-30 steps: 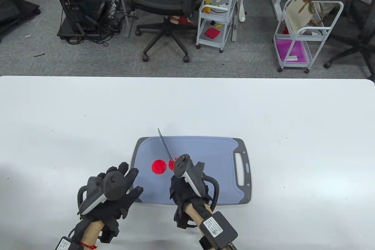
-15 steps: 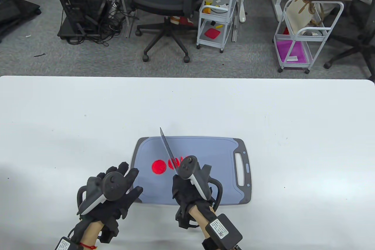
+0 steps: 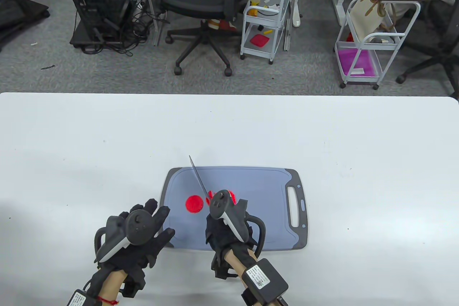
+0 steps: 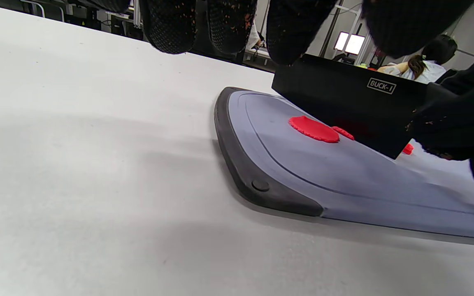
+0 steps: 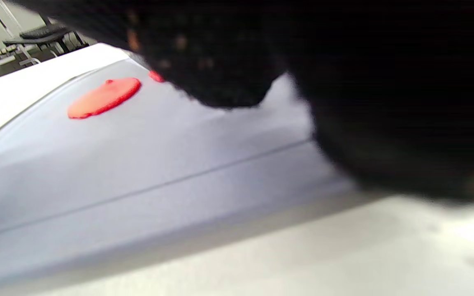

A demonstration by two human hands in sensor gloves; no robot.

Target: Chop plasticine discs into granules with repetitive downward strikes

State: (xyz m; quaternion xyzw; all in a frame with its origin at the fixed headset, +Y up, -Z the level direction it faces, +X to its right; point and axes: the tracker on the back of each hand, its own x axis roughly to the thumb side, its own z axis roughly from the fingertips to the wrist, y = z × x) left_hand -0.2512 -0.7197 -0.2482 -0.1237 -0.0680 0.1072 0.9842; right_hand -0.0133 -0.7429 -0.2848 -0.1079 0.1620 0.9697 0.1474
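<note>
A grey-blue cutting board (image 3: 258,191) lies at the table's front centre. One whole red plasticine disc (image 3: 194,204) sits on its left part; it also shows in the left wrist view (image 4: 313,128) and the right wrist view (image 5: 103,96). Cut red pieces (image 3: 233,196) lie just right of it, partly hidden by my right hand (image 3: 224,229). That hand grips the handle of a black knife (image 3: 198,177), whose blade (image 4: 344,107) angles tip-up, low over the cut pieces. My left hand (image 3: 143,234) rests with its fingers spread at the board's front left corner.
The board's handle slot (image 3: 294,209) is at its right end. The white table (image 3: 322,133) stretches wide around the board. An office chair (image 3: 200,1) and wire carts (image 3: 263,15) stand on the floor beyond the table's far edge.
My right hand shifted right with the knife, uncovering more cut pieces, then came back left; the blade tip now points further left. My left hand has not moved.
</note>
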